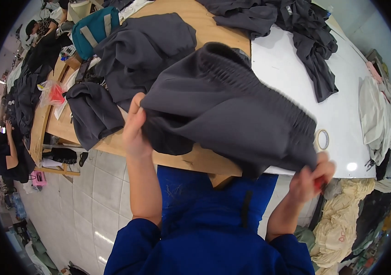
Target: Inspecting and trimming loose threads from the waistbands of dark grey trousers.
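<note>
On the far left, a person in dark clothes [10,153] sits near the work. Next comes a thin see-through plastic bag with something red in it [53,94], then a boxy teal cloth bag with grey straps [97,31] and a big soft heap of dark grey cloth [147,48].

The bare left hand [136,126] has its fingers closed on one edge of the dark grey cloth garment with a long gathered stretchy band [223,107]. That garment hangs in the air between the hands — over the front of the flat tan wooden table [195,158].

I think the step is holding it out to spread or turn it; a good next move needs a firm grip at both ends and a smooth band.

The bare right hand [309,181] is blurry, but its fingers seem closed on the other end — with a small red thing there too, too blurry to name.

By it lies a round pale tape roll [318,141] on the smooth white tabletop [346,123]. Lower right, crumpled cream cloth [340,215] has a small red mark, maybe writing; I can read no brand or label anywhere
</note>
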Tool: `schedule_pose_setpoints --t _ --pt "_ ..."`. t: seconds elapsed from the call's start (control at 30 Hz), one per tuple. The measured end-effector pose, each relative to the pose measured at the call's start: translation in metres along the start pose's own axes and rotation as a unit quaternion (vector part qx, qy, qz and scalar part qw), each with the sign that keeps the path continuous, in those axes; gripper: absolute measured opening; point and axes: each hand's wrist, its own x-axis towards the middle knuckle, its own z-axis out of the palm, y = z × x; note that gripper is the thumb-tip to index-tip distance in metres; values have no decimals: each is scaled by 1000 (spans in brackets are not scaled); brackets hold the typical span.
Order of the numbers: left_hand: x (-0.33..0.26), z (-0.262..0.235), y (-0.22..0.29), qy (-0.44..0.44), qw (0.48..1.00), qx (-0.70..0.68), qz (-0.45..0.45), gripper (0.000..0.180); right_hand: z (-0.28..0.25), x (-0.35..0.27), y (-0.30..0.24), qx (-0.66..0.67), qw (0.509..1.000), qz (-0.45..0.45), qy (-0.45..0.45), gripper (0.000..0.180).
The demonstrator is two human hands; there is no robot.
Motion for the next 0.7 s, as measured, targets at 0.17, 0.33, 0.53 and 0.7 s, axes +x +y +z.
schedule_pose_setpoints --t 0.17,0.33,0.53,0.7 --pt "-20 -49 -9 295 846 443 -26 15 2 -16 18 80 857 133 -491 19" --pt "-45 -40 -33 274 873 396 -80 16 14 -54 36 73 875 387 -282 16" --pt "-43 -28 -72 216 757 610 -87 35 63 -51 49 36 878 437 -193 26" --pt "-37 -15 -63 101 619 742 -234 41 74 -56 59 -127 880 366 -276 31"
